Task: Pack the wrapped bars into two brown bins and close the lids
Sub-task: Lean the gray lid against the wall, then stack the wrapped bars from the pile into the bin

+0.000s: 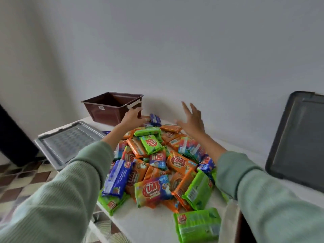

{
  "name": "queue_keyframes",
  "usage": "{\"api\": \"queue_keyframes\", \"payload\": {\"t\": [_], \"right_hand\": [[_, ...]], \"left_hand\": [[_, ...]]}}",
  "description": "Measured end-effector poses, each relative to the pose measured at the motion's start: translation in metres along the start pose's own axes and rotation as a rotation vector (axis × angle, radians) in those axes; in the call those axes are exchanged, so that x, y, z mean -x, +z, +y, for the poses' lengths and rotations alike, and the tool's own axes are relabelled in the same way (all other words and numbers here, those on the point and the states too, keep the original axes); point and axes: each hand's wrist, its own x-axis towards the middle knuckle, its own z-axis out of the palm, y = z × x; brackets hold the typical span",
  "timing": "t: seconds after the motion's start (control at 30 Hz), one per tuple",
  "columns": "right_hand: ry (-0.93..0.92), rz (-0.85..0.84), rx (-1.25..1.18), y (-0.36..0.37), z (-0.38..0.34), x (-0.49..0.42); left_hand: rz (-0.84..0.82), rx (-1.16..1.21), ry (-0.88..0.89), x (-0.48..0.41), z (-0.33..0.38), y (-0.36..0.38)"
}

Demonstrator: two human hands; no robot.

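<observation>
Bench: white flat-topped bench (149,223), smooth and matte, bare along its near edge and at the far right corner. The left edge runs diagonally toward the wall.

Wall: plain pale grey-white painted wall (175,50) fills the upper half of the view. It meets the bench at the back and has no marks or fixtures.

Floor: brown-and-cream checkered tile floor (22,179) at lower left, below bench level. Patterned tiles also show under the bench's near left edge.

Dark, blurred black upright object (15,139) at far left, standing on the floor by the wall; identity unclear.

Cream fabric strip (232,218) hangs at the bench's near right edge.
</observation>
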Motion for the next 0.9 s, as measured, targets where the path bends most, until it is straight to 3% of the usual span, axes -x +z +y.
{"api": "queue_keyframes", "payload": {"t": [0.13,0.27,0.4,0.5,0.7,0.9], "right_hand": [[-0.006,-0.298,0.036,0.070,-0.022,0.007],[0.047,-0.474,0.020,0.119,-0.030,0.021],[0.048,-0.442,0.012,0.132,-0.030,0.026],[0.027,-0.510,-0.011,0.125,-0.022,0.023],[-0.061,-0.528,0.116,0.102,-0.016,0.017],[-0.061,-0.447,0.210,0.110,-0.037,0.013]], "left_hand": [[-0.123,0.003,0.001,-0.008,-0.053,0.023],[-0.247,0.017,0.109,-0.016,-0.074,0.052],[-0.269,-0.003,0.208,-0.026,-0.092,0.059],[-0.243,-0.017,0.274,-0.030,-0.106,0.053],[-0.230,-0.025,0.252,-0.042,-0.102,0.038],[-0.473,-0.221,0.172,-0.054,-0.084,0.068]]}}
